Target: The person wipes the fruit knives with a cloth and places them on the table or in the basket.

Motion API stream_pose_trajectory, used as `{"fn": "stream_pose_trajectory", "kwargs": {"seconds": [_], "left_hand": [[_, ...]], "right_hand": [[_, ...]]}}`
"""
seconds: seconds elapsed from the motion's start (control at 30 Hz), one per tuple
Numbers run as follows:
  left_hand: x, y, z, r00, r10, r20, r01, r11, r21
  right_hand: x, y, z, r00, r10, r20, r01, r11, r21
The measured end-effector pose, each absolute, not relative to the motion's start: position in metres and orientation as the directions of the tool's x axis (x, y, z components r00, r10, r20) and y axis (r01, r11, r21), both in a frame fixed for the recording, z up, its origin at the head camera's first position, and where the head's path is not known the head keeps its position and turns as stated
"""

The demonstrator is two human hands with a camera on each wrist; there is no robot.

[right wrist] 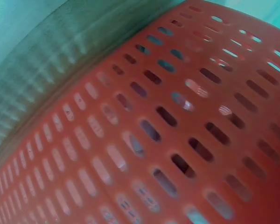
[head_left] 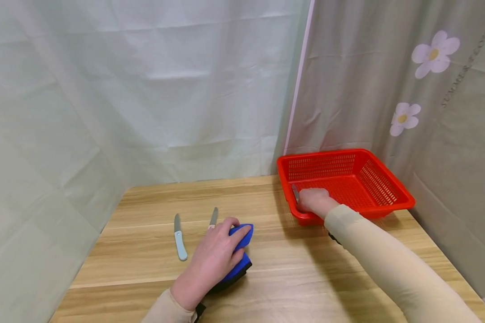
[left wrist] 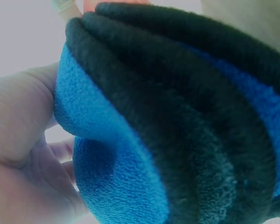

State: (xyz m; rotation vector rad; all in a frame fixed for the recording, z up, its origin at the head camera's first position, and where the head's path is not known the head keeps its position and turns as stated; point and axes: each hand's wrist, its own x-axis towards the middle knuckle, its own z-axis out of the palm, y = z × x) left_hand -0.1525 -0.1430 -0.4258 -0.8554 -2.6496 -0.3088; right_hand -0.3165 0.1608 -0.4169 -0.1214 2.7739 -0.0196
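My left hand grips a folded blue cloth with a black edge, low over the table. In the left wrist view the cloth bulges in soft folds beside the thumb. Reaching over the near left rim of a red plastic basket, my right hand holds a knife, whose blade points away along the basket's left wall. The knife's handle is hidden by the hand. Only the basket's slotted wall fills most of the right wrist view.
A knife with a light blue handle lies on the wooden table, left of my left hand. Another knife, its handle partly covered by that hand, lies just beyond it. Pale curtains hang behind and along both sides.
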Motion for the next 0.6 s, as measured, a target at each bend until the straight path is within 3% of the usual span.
{"fn": "stream_pose_trajectory", "kwargs": {"seconds": [0.27,0.6], "left_hand": [[-0.154,-0.152,-0.419,-0.757,0.510,0.409,0.591,0.801,0.093],[-0.153,-0.167,-0.412,-0.761,0.490,0.425,0.577,0.811,0.097]], "right_hand": [[-0.300,0.163,-0.391,-0.958,-0.145,-0.248,-0.135,0.989,-0.058],[-0.279,0.162,-0.385,-0.951,-0.291,0.099,-0.306,0.933,-0.191]]}}
